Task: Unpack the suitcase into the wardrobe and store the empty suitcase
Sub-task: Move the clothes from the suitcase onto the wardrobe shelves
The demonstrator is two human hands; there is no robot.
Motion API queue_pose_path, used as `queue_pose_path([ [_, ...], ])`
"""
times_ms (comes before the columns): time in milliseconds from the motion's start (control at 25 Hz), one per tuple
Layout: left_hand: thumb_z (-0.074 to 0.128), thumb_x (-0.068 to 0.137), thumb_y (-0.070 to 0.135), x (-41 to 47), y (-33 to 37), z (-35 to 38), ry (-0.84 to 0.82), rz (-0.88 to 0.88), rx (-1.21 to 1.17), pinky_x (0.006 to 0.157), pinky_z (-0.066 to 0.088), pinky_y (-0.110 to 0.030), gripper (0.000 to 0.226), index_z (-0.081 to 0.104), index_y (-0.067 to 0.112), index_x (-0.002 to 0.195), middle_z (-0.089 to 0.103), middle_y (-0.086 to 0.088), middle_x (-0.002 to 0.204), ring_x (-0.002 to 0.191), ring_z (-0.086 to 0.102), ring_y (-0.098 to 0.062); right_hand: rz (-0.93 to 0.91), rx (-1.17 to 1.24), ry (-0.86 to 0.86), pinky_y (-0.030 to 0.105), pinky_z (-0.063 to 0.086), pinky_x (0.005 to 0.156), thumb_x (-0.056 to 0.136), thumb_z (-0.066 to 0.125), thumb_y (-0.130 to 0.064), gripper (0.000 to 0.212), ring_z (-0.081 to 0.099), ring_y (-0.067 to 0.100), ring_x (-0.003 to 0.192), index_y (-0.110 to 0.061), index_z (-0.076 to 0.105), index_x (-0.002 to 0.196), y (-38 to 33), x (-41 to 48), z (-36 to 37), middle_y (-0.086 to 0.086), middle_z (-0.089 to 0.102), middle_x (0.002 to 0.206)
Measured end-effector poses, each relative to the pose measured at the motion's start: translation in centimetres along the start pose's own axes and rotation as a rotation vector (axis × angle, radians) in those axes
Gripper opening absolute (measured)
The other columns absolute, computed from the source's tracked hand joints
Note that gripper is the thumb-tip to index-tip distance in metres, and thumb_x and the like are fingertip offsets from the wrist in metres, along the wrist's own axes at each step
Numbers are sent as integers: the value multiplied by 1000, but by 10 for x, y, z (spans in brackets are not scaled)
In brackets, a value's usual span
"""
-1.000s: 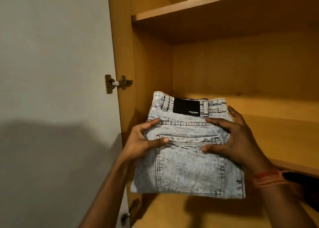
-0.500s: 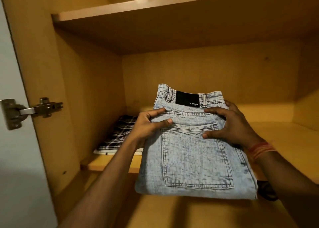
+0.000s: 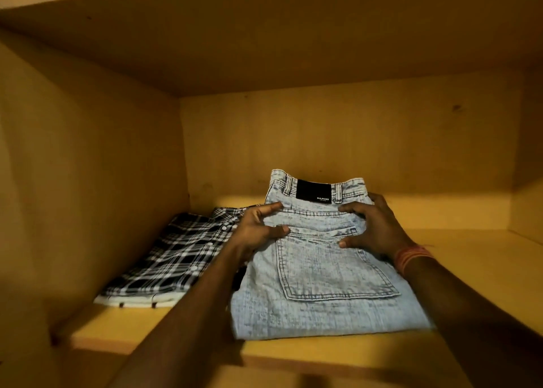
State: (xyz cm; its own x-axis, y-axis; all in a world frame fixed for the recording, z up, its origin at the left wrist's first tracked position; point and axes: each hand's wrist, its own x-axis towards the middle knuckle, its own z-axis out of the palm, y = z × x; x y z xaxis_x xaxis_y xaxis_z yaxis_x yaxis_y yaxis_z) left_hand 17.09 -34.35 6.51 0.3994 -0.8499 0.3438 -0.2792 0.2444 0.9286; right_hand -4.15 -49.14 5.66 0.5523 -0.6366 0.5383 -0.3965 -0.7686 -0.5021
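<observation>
Our left grip [image 3: 258,229] and right grip [image 3: 379,229] clasp folded pale-blue mottled denim jeans [image 3: 323,270] on the smooth wooden shelf [image 3: 470,255], beside a black-and-white checked shirt [image 3: 182,255].

The folded pale-blue denim jeans [image 3: 317,285] show mottled acid-wash bleaching and a black rectangular waistband patch [image 3: 313,191] with white lettering. The folded black-and-white plaid shirt [image 3: 176,258] has white buttons [image 3: 224,228]; the yellow-orange wooden wardrobe shelf [image 3: 476,270] is plain, the thread wristband [image 3: 411,257] striped red and orange.

1 head view, close, seemingly at opening, facing forward-down into wardrobe shelf [image 3: 470,258]; lower edge blurred.
</observation>
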Motion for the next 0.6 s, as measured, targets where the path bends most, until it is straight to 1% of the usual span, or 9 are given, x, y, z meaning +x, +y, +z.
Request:
queue_pose_path([
  [80, 68, 79, -10, 28, -10, 4, 2, -22, 33, 49, 48, -13, 60, 52, 6, 134, 44, -2, 142, 107, 54, -27, 19, 12, 10, 34, 31, 111, 54, 92, -26, 77, 37, 35, 135, -30, 59, 123, 14, 16, 8, 9, 15, 152],
  [120, 68, 79, -9, 41, -17, 3, -20, -27, 59, 54, 52, -14, 60, 51, 6, 134, 42, -3, 145, 110, 53, -23, 33, 10, 9, 35, 32, 111, 54, 92, -27, 76, 36, 35, 134, -31, 59, 123, 21, 22, 13, 10, 17, 150],
  [200, 73, 76, -3, 64, -36, 0, -90, -49, 136, 81, 57, -28, 61, 53, 9, 133, 37, -7, 150, 122, 47, -17, 63, -29, -49, 35, 33, 110, 56, 91, -32, 77, 38, 34, 131, -30, 57, 125, 40, 35, 23, 11, 22, 144],
  [240, 76, 75, 2, 71, -47, -2, -122, -63, 200, 94, 52, -36, 61, 54, 11, 132, 38, -7, 150, 129, 43, -18, 97, -79, -114, 36, 35, 109, 57, 90, -39, 79, 40, 33, 128, -30, 55, 127, 50, 41, 28, 11, 27, 139],
  [320, 77, 77, 7, 79, -61, -3, -172, -95, 324, 105, 41, -35, 59, 55, 11, 131, 42, -7, 147, 136, 37, -20, 193, -184, -283, 39, 40, 105, 57, 83, -55, 83, 43, 33, 121, -32, 50, 130, 63, 52, 34, 11, 36, 132],
  [360, 76, 78, 7, 83, -65, -2, -187, -98, 340, 104, 40, -31, 58, 54, 10, 132, 43, -7, 146, 136, 37, -18, 239, -222, -351, 42, 41, 104, 59, 80, -59, 83, 44, 34, 120, -35, 48, 130, 64, 57, 33, 12, 37, 131],
  [440, 74, 79, 4, 88, -64, 0, -210, -96, 289, 98, 42, -26, 57, 55, 11, 132, 45, -4, 145, 132, 39, -12, 279, -337, -433, 48, 36, 108, 65, 78, -57, 83, 36, 39, 128, -38, 39, 137, 56, 67, 31, 14, 28, 139],
  [520, 73, 78, -2, 95, -62, 3, -199, -91, 210, 91, 46, -22, 59, 55, 10, 132, 45, 2, 143, 127, 41, -9, 232, -436, -514, 53, 23, 114, 69, 76, -55, 93, 12, 40, 142, -43, 25, 145, 40, 75, 30, 11, 6, 155],
  [600, 71, 77, -8, 101, -65, 5, -187, -120, 136, 79, 51, -15, 59, 55, 8, 131, 47, 8, 135, 121, 46, -10, 207, -420, -672, 55, 8, 116, 62, 75, -66, 110, -9, 36, 146, -51, 5, 147, 27, 78, 33, 5, -16, 159],
])
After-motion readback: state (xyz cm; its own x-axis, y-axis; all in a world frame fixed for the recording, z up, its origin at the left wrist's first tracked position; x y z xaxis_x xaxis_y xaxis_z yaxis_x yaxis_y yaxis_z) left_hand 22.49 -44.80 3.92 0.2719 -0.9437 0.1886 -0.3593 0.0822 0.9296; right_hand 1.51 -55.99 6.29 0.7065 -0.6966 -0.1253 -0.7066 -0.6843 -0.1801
